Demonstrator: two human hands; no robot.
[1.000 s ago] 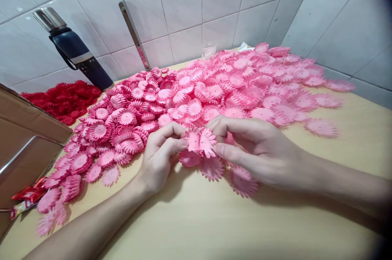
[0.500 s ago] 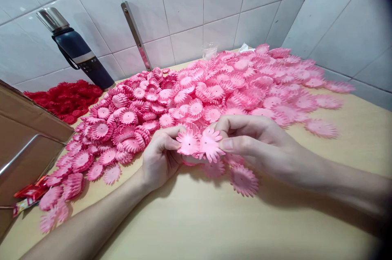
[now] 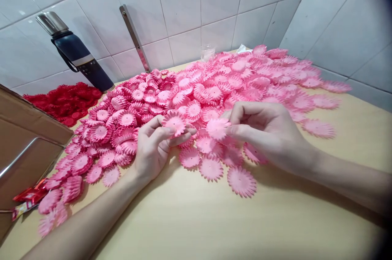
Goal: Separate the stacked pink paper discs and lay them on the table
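Note:
Between thumb and fingers, my left hand [image 3: 156,147] pinches a pink petal disc [image 3: 175,123] with a scalloped edge and a small centre hole. My right hand [image 3: 266,137] grips a paler pink petal disc [image 3: 218,128] by its right edge. The two discs are apart, both held above the front of a large heap of pink petal discs [image 3: 211,92]. Below my hands, several loose discs lie flat on the table, one petal disc [image 3: 241,181] nearest to me. Whether either hand holds more than one layer cannot be made out.
A dark blue flask [image 3: 78,56] stands at the back left beside a pile of red petal discs [image 3: 65,101]. A cardboard box [image 3: 27,137] borders the left side, with red wrappers [image 3: 30,196] near it. A clear plastic cup [image 3: 208,52] stands behind the heap, near the tiled wall [image 3: 183,3].
My hands have moved apart, the left leftward and the right slightly up. The discs that overlapped between them are now separate, and the loose discs on the table beneath show more fully.

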